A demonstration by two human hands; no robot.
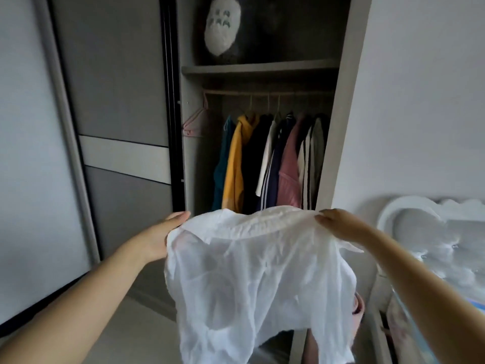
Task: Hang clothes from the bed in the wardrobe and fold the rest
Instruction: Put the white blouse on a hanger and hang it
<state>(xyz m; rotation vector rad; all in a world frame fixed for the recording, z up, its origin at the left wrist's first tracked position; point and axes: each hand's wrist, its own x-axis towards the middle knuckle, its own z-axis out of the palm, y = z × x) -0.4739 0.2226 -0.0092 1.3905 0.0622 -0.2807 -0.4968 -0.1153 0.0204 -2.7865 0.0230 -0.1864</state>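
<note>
**White shirt held up before an open wardrobe**

Two bare forearms reach forward from the bottom of the view, holding a thin white shirt (257, 271) between them. At the shirt's left shoulder, the left hand (160, 237) grips the fabric, its fingers hidden behind the cloth and the thumb lying along the top edge. At the shirt's right shoulder, the right hand (338, 224) pinches the cloth with curled fingers. Spread between both hands, the shirt hangs down, crumpled and partly see-through.

Just beyond the shirt stands the open wardrobe (338, 127). Above the shirt, a rail (267, 92) carries hanging clothes (273, 164) in teal, yellow, dark, white, pink and striped fabrics. Left of these clothes, an empty pink hanger (195, 122) dangles from the rail. Higher still, a shelf (259, 68) holds a dark plush toy with a white face (223, 24). Left of the shirt is a grey sliding door (118, 101); right of it, a pale cloud-shaped headboard (430, 227).
</note>
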